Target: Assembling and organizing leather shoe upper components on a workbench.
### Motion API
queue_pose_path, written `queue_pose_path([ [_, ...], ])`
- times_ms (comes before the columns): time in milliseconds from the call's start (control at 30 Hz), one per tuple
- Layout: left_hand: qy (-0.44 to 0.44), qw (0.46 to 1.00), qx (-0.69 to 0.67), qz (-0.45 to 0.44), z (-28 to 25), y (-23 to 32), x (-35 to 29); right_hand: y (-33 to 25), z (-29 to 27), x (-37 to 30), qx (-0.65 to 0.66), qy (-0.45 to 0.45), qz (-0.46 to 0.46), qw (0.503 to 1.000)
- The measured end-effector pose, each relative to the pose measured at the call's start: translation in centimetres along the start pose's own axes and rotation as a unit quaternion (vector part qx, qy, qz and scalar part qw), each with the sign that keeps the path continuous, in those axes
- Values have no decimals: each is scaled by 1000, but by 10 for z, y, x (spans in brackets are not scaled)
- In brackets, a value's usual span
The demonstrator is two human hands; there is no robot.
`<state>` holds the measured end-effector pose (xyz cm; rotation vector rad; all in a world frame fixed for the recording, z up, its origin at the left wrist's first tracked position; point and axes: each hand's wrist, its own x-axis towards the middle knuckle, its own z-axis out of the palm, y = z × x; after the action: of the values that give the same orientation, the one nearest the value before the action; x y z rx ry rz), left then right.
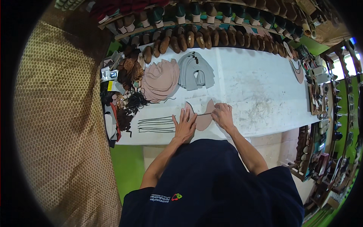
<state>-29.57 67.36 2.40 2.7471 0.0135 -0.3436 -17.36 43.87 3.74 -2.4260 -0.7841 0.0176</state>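
Observation:
A pinkish-beige cut leather piece [204, 123], shaped like a shoe upper with two upward points, lies on the white-covered table before me. My left hand [184, 125] rests flat on its left side, fingers spread. A thin dark braided cord [205, 114] runs across the piece between my hands. My right hand [223, 114] is at its right end, thumb and fingers pinched together on the cord; the fingertips are partly hidden. Left of my left hand, several similar dark cords [155, 124] lie in roughly parallel rows.
Beyond my hands sit a fanned stack of pink pieces [160, 81] and a stack of grey pieces [196, 72]. Brown shoe lasts [206, 39] line the far edge below shelved shoes. Dark scraps [138, 99] crowd the left; tools and tape rolls [315, 77] the right.

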Motion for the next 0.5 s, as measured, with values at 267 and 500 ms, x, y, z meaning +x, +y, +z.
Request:
queue_pose_path([
  [267, 25, 1000, -6, 9, 2, 2, 1, 2, -3, 0, -9, -12, -22, 1000],
  [500, 43, 999, -20, 18, 3, 8, 2, 5, -1, 3, -25, -52, -7, 998],
])
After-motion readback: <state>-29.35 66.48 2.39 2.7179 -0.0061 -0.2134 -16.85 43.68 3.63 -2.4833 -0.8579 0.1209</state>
